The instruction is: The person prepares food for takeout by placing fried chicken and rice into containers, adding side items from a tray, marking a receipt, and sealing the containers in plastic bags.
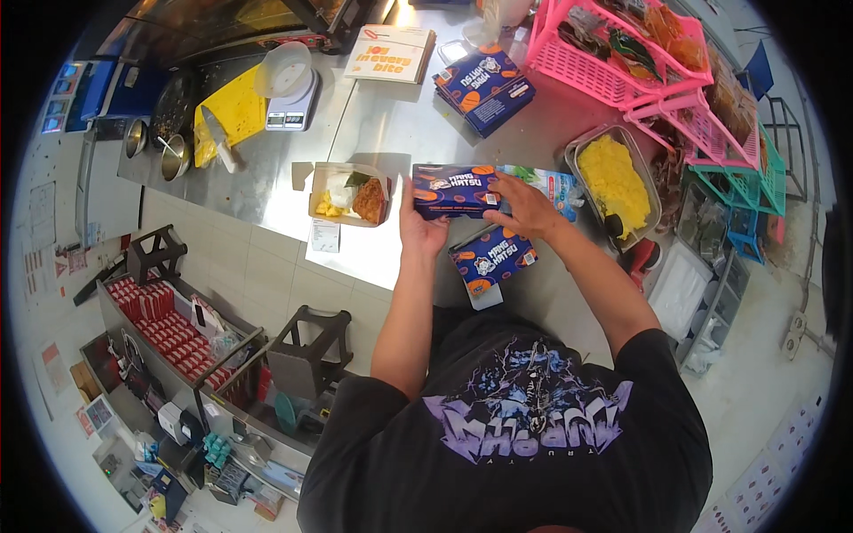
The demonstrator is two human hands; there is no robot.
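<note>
Between my two hands is a blue and orange cardboard food box [455, 188], its lid down. My left hand [419, 228] grips its left end, thumb along the side. The fingers of my right hand [524, 206] press on its right end. A second blue box [491, 258] lies just below, close to the table edge, with a white slip [486, 296] under it. To the left stands an open box [318, 178] containing white rice, yellow bits and a brown fried piece [367, 204]. A receipt [325, 236] hangs at the table edge beneath it.
Stacked blue boxes [484, 89] and a flat white box [389, 53] stand farther back. At right are a tray of yellow food [613, 186], a blue-green packet [546, 184] and pink baskets [595, 67]. A knife [216, 133] lies on a yellow board [244, 107] beside a scale [291, 111].
</note>
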